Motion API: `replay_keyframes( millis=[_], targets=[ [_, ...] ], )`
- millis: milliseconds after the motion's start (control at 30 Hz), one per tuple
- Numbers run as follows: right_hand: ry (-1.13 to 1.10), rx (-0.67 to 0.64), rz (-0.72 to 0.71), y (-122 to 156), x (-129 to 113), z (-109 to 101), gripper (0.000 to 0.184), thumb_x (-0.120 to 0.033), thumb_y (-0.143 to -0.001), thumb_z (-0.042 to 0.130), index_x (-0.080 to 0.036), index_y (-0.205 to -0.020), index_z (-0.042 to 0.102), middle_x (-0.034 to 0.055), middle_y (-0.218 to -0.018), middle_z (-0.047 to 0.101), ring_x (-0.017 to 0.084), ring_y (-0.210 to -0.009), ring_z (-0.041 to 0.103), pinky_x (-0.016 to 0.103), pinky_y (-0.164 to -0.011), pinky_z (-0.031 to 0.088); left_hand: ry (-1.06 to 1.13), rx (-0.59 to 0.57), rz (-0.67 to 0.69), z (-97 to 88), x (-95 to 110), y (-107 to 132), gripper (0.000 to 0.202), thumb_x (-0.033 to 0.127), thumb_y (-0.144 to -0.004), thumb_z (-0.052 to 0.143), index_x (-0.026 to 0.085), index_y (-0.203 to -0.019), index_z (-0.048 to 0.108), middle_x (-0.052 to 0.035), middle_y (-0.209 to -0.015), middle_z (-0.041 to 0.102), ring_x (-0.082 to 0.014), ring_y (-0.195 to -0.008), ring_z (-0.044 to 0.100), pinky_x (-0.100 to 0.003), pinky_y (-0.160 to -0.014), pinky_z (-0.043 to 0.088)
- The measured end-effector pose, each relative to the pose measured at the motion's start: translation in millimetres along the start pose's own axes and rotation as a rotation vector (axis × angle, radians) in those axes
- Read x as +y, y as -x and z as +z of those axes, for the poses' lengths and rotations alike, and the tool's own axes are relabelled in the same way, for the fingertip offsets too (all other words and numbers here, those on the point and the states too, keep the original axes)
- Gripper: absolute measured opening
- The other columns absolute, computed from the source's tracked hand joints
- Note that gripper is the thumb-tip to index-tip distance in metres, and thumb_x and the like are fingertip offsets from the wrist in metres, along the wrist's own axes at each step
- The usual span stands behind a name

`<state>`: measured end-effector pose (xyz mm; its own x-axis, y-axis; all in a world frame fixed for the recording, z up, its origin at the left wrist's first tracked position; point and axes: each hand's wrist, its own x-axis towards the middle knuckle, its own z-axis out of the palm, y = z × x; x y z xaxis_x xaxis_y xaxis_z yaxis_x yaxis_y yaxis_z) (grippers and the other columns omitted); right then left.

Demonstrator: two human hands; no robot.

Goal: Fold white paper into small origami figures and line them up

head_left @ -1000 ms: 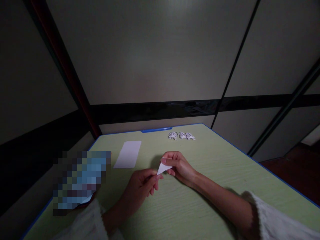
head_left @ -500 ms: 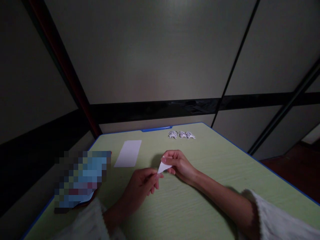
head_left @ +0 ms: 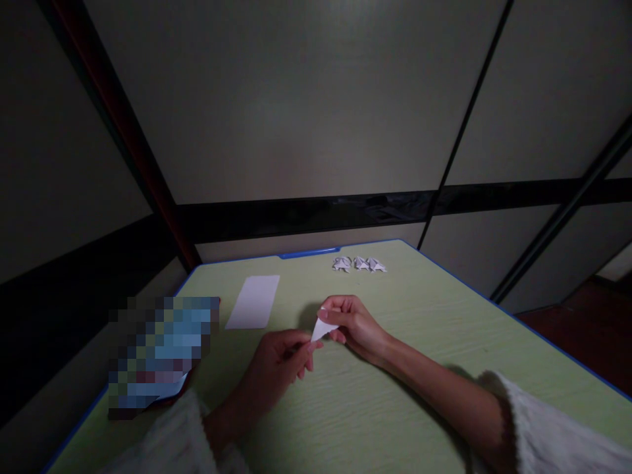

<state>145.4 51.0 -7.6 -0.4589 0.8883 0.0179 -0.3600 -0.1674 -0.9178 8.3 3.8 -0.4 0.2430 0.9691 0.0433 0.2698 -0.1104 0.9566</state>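
Between my two hands is a small piece of folded white paper (head_left: 323, 328), narrowing to a point at its lower left. My left hand (head_left: 284, 359) pinches that pointed end between thumb and fingertips. The wider part is gripped by my right hand (head_left: 353, 324), thumb on top and fingers curled behind. Part of the paper is hidden by the right-hand fingers. Both hands are just above the pale green table (head_left: 320, 421).
White paper sheets (head_left: 253, 301) lie flat beyond my left hand. Three small folded paper figures (head_left: 360, 264) sit near the far edge. A pixelated, tablet-like object (head_left: 168, 349) rests at the left edge. Cabinet panels (head_left: 306, 105) rise behind the table.
The hands and folded paper hold almost the same pose. The whole view has shifted very slightly; nothing was let go or taken up.
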Motion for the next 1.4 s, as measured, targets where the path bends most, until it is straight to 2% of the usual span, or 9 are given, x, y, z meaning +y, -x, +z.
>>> replay_keyframes(
  millis=[200, 333, 467, 700, 933, 1067, 1233, 1300, 1400],
  targets=[
    [0.03, -0.026, 0.008, 0.9, 1.8, 3.1, 0.018, -0.023, -0.059, 0.063, -0.01, -0.053, 0.052, -0.0041, -0.036, 0.05, 0.001, -0.028, 0.036, 0.012, -0.028, 0.019, -0.018, -0.001, -0.035, -1.1, -1.7, -0.6, 0.025, 0.029, -0.063, 0.052, 0.014, -0.043, 0.051, 0.0049, -0.037, 0.042, -0.0054, -0.036, 0.036, -0.017, -0.037, 0.027],
    [0.096, -0.037, -0.025, 1.4, 1.9, 3.5, 0.019, -0.026, -0.06, 0.062, -0.01, -0.055, 0.052, -0.0047, -0.038, 0.05, 0.001, -0.029, 0.035, 0.013, -0.028, 0.02, 0.106, 0.013, -0.07, -2.1, -4.9, -1.2, 0.017, 0.029, -0.058, 0.056, 0.013, -0.053, 0.057, 0.0038, -0.041, 0.048, -0.0048, -0.036, 0.037, -0.017, -0.036, 0.028],
    [0.256, -0.05, -0.059, 3.8, -0.7, 4.1, 0.02, -0.028, -0.062, 0.061, -0.011, -0.056, 0.052, -0.0069, -0.034, 0.045, 0.0, -0.028, 0.032, 0.013, -0.029, 0.019, 0.18, -0.03, -0.102, -2.8, -10.2, -4.2, 0.027, 0.037, -0.062, 0.051, 0.012, -0.053, 0.055, 0.0031, -0.038, 0.048, -0.0048, -0.031, 0.036, -0.016, -0.031, 0.026],
    [0.401, -0.043, -0.045, 8.3, -3.3, 8.7, 0.025, -0.033, -0.066, 0.057, -0.01, -0.055, 0.052, -0.0069, -0.033, 0.042, 0.001, -0.027, 0.03, 0.014, -0.028, 0.02, 0.082, 0.077, -0.147, 1.3, -4.7, -0.8, 0.024, 0.034, -0.062, 0.05, 0.015, -0.048, 0.049, 0.0066, -0.033, 0.042, -0.0042, -0.026, 0.032, -0.015, -0.026, 0.023],
    [0.347, -0.04, -0.046, 0.5, -2.0, 2.5, 0.026, -0.035, -0.064, 0.058, -0.01, -0.059, 0.053, -0.0029, -0.042, 0.054, 0.003, -0.031, 0.041, 0.014, -0.032, 0.029, 0.077, 0.196, -0.13, -1.7, 0.3, -2.1, 0.022, 0.034, -0.06, 0.048, 0.015, -0.049, 0.048, 0.0066, -0.034, 0.043, -0.0053, -0.027, 0.035, -0.017, -0.028, 0.026],
    [0.343, -0.015, -0.058, -0.6, -3.8, 0.7, 0.026, -0.035, -0.065, 0.057, -0.01, -0.059, 0.052, -0.002, -0.042, 0.055, 0.003, -0.03, 0.043, 0.014, -0.031, 0.029, 0.049, 0.197, -0.142, -3.6, -2.3, -3.7, 0.025, 0.037, -0.063, 0.045, 0.016, -0.049, 0.046, 0.0077, -0.032, 0.039, -0.0052, -0.027, 0.031, -0.017, -0.029, 0.022],
    [0.309, 0.001, -0.012, -0.2, -1.4, 2.6, 0.027, -0.036, -0.064, 0.058, -0.01, -0.059, 0.052, -0.0014, -0.042, 0.056, 0.005, -0.031, 0.045, 0.015, -0.031, 0.031, -0.082, 0.221, -0.042, -7.0, -8.9, -4.1, 0.026, 0.034, -0.065, 0.045, 0.017, -0.045, 0.043, 0.0085, -0.031, 0.033, -0.0054, -0.031, 0.03, -0.018, -0.035, 0.023],
    [0.283, -0.006, -0.012, -0.2, -0.5, 1.8, 0.027, -0.035, -0.064, 0.059, -0.01, -0.06, 0.052, -0.0012, -0.043, 0.057, 0.004, -0.031, 0.045, 0.014, -0.032, 0.031, -0.065, 0.204, -0.046, -7.4, -10.3, -4.7, 0.026, 0.034, -0.065, 0.045, 0.017, -0.046, 0.043, 0.0081, -0.031, 0.034, -0.0057, -0.031, 0.03, -0.018, -0.035, 0.023],
    [0.278, -0.037, -0.017, 0.5, -2.4, -0.9, 0.025, -0.033, -0.064, 0.059, -0.01, -0.059, 0.052, -0.0018, -0.043, 0.056, 0.003, -0.03, 0.043, 0.013, -0.032, 0.03, 0.032, 0.119, -0.089, -6.1, -10.4, -5.6, 0.028, 0.04, -0.064, 0.045, 0.017, -0.048, 0.044, 0.0067, -0.033, 0.039, -0.0062, -0.031, 0.032, -0.018, -0.035, 0.025]
  ],
)
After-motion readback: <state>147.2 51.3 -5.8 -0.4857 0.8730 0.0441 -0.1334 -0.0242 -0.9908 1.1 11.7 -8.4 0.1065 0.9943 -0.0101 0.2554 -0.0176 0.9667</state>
